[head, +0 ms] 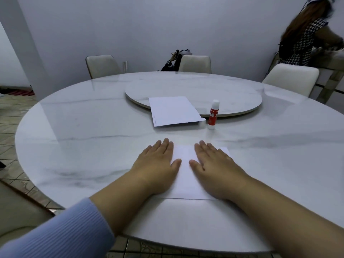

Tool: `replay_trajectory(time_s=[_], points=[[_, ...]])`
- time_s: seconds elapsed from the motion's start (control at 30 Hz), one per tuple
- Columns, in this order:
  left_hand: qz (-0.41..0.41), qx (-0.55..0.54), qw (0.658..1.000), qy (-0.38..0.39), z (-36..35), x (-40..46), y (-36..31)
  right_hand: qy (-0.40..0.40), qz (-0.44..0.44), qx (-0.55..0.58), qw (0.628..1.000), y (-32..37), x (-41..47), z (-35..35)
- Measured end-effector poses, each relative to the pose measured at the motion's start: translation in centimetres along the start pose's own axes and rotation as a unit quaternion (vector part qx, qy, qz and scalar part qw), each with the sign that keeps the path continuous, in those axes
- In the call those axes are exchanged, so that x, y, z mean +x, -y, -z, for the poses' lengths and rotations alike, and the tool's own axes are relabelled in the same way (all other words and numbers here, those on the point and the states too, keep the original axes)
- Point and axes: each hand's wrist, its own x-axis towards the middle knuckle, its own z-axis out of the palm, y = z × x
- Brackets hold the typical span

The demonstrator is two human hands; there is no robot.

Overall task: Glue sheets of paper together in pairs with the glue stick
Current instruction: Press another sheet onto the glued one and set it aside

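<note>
A white sheet of paper (186, 174) lies flat on the round marble table (83, 146) in front of me. My left hand (158, 164) rests palm down on its left side, fingers together and stretched out. My right hand (214, 166) presses flat on its right side. Neither hand holds anything. Farther away, a stack of white sheets (173, 110) lies half on the turntable's edge. A red and white glue stick (213, 114) stands upright, capped, just right of the stack.
A marble turntable (214, 88) sits in the table's middle. Three pale chairs (195, 64) stand around the far side. A dark bag (173, 61) is behind one chair. A person in a checked top (305, 43) stands at the far right.
</note>
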Motion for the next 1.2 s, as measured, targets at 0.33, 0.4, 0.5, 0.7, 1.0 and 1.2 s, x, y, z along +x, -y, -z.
replay_trajectory(time_s=[0.33, 0.4, 0.5, 0.7, 1.0, 1.2], points=[[0.011, 0.006, 1.0, 0.007, -0.1, -0.3, 1.0, 0.002, -0.037, -0.015, 0.999, -2.0, -0.4, 0.3], [0.017, 0.009, 1.0, 0.006, -0.1, -0.4, 1.0, 0.006, -0.047, -0.021, 0.999, -2.4, -0.7, 0.4], [0.026, 0.007, 1.0, 0.008, 0.0, -0.5, 1.2, 0.011, -0.059, -0.031, 0.998, -3.3, -1.4, 0.6], [0.046, 0.021, 0.999, 0.019, 0.1, -1.2, 1.6, 0.003, -0.074, -0.023, 0.997, -4.1, -2.0, 0.5], [0.123, 0.01, 0.992, -0.002, 1.1, 0.9, 4.2, -0.025, -0.07, -0.003, 0.997, -4.5, -1.9, 0.1], [0.229, -0.259, 0.929, -0.131, 3.9, 9.7, 5.8, -0.084, -0.07, 0.081, 0.991, -4.4, -2.0, 0.0]])
